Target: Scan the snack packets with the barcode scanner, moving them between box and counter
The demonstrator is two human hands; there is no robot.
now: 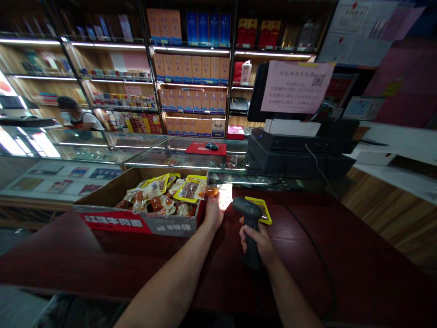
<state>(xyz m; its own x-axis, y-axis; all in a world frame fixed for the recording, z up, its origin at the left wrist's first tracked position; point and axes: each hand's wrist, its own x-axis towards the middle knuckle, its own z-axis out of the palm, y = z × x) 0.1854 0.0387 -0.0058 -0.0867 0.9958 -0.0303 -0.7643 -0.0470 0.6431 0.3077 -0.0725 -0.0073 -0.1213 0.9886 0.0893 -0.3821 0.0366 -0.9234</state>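
My right hand (255,239) is wrapped round the handle of a black barcode scanner (248,212), held above the dark red table with its head pointing away from me. Beside the box, my left hand (214,212) grips a clear food packet (210,191) with brownish-orange contents, at the box's right rim. Bright light from the scanner side falls just right of that packet. A cardboard box (180,228) full of vacuum-sealed snack packets stands left of my hands. One yellow-edged packet (264,210) lies on the table behind the scanner, partly hidden by it.
A cable (314,246) runs across the table (293,282) on the right. Behind are a glass counter (157,157), a mouse (211,146) on a red mat, and a monitor (258,93) with a pink notice. A person (80,116) is at the far left, before stocked shelves.
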